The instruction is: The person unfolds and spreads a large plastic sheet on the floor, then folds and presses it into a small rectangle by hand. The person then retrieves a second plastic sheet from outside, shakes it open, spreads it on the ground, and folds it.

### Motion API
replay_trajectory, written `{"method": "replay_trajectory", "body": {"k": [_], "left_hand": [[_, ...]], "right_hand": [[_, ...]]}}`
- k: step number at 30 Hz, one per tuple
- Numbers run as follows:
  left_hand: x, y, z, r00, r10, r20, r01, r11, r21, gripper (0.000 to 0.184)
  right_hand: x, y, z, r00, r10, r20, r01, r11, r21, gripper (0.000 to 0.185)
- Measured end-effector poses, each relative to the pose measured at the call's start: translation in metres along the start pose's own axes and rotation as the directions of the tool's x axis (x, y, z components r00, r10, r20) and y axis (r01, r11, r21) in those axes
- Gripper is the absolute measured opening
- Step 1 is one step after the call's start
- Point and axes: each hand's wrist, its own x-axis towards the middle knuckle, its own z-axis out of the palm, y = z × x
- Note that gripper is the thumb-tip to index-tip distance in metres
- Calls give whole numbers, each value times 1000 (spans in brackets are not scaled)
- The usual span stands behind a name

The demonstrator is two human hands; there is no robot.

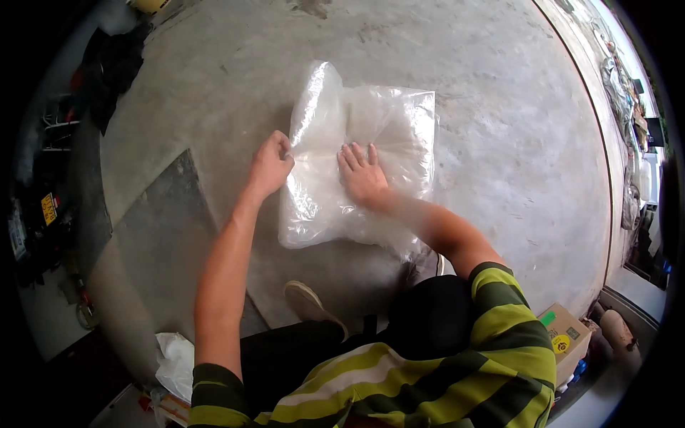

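Observation:
Clear plastic sheeting (399, 121) lies folded on the concrete floor in front of me, its left part bulging up in a shiny fold. My right hand (362, 171) rests flat on the middle of the plastic with its fingers spread. At the plastic's left edge is my left hand (272, 162), its fingers curled and pressed together against the fold. Whether a bit of the plastic is pinched between those fingertips is too small to make out.
Grey concrete floor (499, 164) surrounds the plastic, with a dark patch (168, 214) at left. My shoe (307, 303) is just below the plastic. A cardboard box (567, 339) stands at lower right, a white bag (175, 364) at lower left. Clutter lines both sides.

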Motion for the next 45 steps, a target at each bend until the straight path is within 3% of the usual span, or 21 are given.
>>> {"method": "replay_trajectory", "body": {"k": [3,4,6,7,12,15,18,19,21,24,26,28,30,32,34,36,37,38,40,41,45], "left_hand": [[-6,14,5,997,-8,-75,12,999,43,18],[-6,14,5,996,-7,-93,1,998,-61,18],[-2,17,8,994,-8,-105,-10,985,-171,18],[-4,21,8,994,-18,-110,-4,980,-199,19],[-16,47,9,996,-30,-82,18,989,-149,22],[-19,63,10,996,-33,-86,22,992,-121,22],[-18,59,10,991,-52,-121,34,988,-148,21],[-18,59,9,991,-57,-120,38,988,-150,21],[-18,59,8,990,-37,-135,18,991,-134,19],[-19,65,12,991,-12,-134,-6,991,-132,19],[-25,73,32,999,-26,-34,21,989,-144,20],[-39,84,60,996,27,-84,-31,998,-53,25],[-50,102,72,986,109,-123,-110,994,3,26],[-57,117,87,964,181,-193,-190,981,-31,27],[-62,129,102,930,318,-183,-321,947,14,31],[-68,144,123,901,383,-202,-381,923,50,34],[-70,148,139,906,382,-185,-377,924,59,35],[-71,149,158,908,382,-170,-376,924,68,36],[-79,151,192,917,378,-130,-370,925,84,32],[-83,152,209,939,333,-83,-333,943,18,31],[-91,157,246,957,282,67,-279,959,-45,32]], "right_hand": [[5,2,-28,997,55,51,-63,984,169,58],[5,8,-36,997,55,56,-63,983,170,58],[6,28,-49,998,62,17,-64,986,156,54],[14,38,-59,987,98,-125,-77,984,163,52],[81,88,-52,947,93,-306,-116,992,-55,52],[99,98,-9,982,104,-160,-102,995,23,52],[89,76,-51,983,160,-93,-174,970,-172,52],[71,67,-63,983,115,-141,-135,980,-143,51],[25,31,-83,984,177,6,-177,983,-57,51],[-33,-23,-39,980,-47,191,47,999,3,61],[-41,-26,-15,986,-79,145,92,992,-90,58],[-40,-25,-12,960,-147,238,163,985,-50,56],[-43,-12,-32,969,-132,207,140,990,-23,52],[-56,10,-69,975,-160,152,121,964,235,50],[-80,37,-81,990,-121,71,106,977,183,49],[-103,61,-88,992,84,-92,-71,987,142,50],[-115,72,-80,994,74,-76,-64,990,127,50],[-127,84,-62,955,278,-108,-267,958,107,51],[-139,96,-42,880,453,-143,-447,892,74,52],[-143,95,-37,916,389,-102,-369,914,168,54],[-155,93,-4,869,490,-63,-428,810,400,52]]}}
